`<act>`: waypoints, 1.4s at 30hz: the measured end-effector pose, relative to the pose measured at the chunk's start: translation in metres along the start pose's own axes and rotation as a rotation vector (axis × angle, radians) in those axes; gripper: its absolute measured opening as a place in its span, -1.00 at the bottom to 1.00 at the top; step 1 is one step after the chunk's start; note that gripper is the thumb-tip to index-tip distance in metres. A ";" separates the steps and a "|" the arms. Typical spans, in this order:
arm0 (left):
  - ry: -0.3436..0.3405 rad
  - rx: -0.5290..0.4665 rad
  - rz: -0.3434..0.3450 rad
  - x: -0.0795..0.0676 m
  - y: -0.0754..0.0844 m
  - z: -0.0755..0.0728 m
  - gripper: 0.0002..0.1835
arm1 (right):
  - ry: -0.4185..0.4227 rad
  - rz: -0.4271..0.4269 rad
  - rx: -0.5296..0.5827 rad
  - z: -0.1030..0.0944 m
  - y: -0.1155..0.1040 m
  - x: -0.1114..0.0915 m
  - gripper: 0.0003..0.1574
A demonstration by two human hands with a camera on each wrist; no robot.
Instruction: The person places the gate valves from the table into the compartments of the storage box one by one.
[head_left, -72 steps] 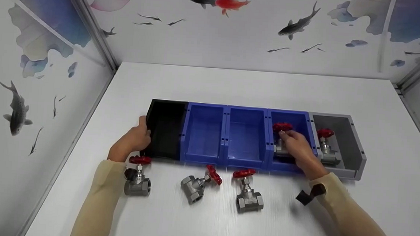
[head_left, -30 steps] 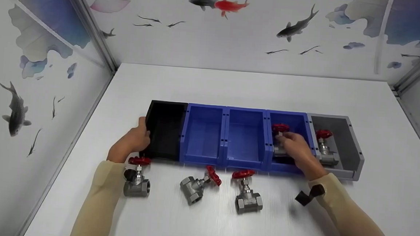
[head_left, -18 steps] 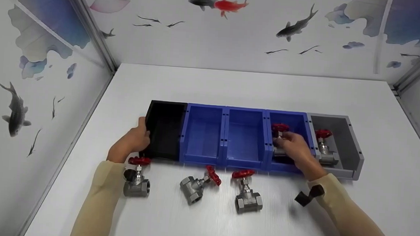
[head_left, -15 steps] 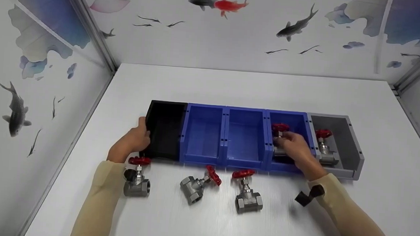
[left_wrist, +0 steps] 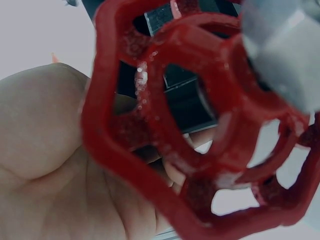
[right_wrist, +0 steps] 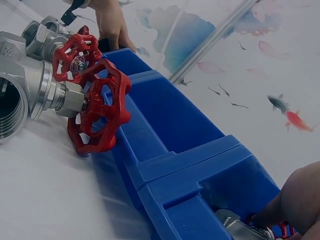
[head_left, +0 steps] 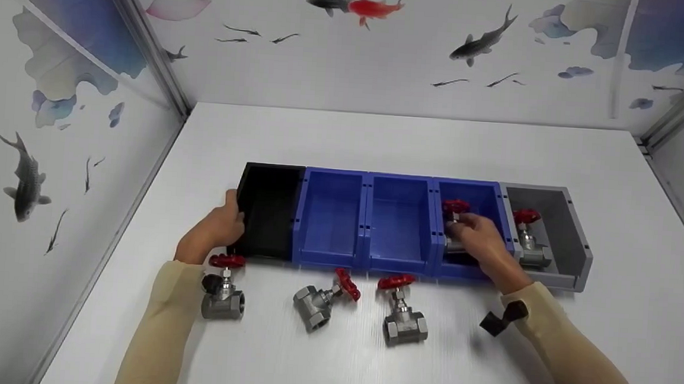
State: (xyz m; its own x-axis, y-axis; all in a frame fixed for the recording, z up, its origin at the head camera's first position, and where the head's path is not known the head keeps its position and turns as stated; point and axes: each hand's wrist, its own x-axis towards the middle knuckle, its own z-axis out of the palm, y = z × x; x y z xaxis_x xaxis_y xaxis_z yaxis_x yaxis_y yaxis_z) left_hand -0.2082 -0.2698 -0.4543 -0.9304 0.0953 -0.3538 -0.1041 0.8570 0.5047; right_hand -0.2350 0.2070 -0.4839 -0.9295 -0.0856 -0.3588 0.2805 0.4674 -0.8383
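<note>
My left hand (head_left: 216, 227) grips the left wall of a black bin (head_left: 266, 211), the first in a joined row. In the left wrist view, a red valve handwheel (left_wrist: 95, 120) covers much of that hand's fingers. My right hand (head_left: 481, 239) reaches into the rightmost blue bin (head_left: 473, 189) and holds the stem of a steel valve (head_left: 455, 207) with a red handwheel. Its fingers hide part of the valve; the right wrist view shows only a piece of the valve body (right_wrist: 239, 227). Another valve (head_left: 530, 245) stands in the grey bin (head_left: 573, 242) at the right end.
Three more red-wheeled valves lie in front of the row: a left valve (head_left: 223, 303) by the left wrist, a middle valve (head_left: 314, 306) and a right valve (head_left: 406, 326). Two blue bins, a left blue bin (head_left: 333, 215) and a middle blue bin (head_left: 399, 219), hold nothing visible.
My right hand and its valve shift very slightly within the rightmost blue bin. The left hand, the bins and the loose valves stay in place.
</note>
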 end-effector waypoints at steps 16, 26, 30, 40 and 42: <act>-0.005 -0.009 -0.005 0.000 0.000 0.000 -0.42 | 0.051 -0.049 -0.061 -0.001 0.001 -0.001 -0.35; -0.001 -0.015 -0.011 0.001 0.000 0.001 -0.44 | 0.057 -0.063 -0.055 -0.001 0.003 -0.002 -0.34; 0.000 -0.013 -0.012 0.001 0.001 0.001 -0.41 | 0.081 -0.085 -0.072 0.000 0.004 -0.001 -0.36; 0.000 -0.004 -0.011 0.001 0.001 0.000 -0.42 | 0.092 -0.088 -0.073 0.001 0.004 -0.001 -0.35; 0.003 -0.002 -0.009 0.001 0.001 0.000 -0.43 | 0.087 -0.084 -0.072 0.001 0.003 -0.001 -0.35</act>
State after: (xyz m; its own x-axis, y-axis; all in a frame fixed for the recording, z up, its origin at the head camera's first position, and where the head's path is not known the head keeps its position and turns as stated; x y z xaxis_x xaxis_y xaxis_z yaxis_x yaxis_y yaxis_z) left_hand -0.2094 -0.2693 -0.4541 -0.9306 0.0863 -0.3556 -0.1129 0.8567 0.5033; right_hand -0.2327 0.2083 -0.4865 -0.9671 -0.0522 -0.2491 0.1858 0.5242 -0.8311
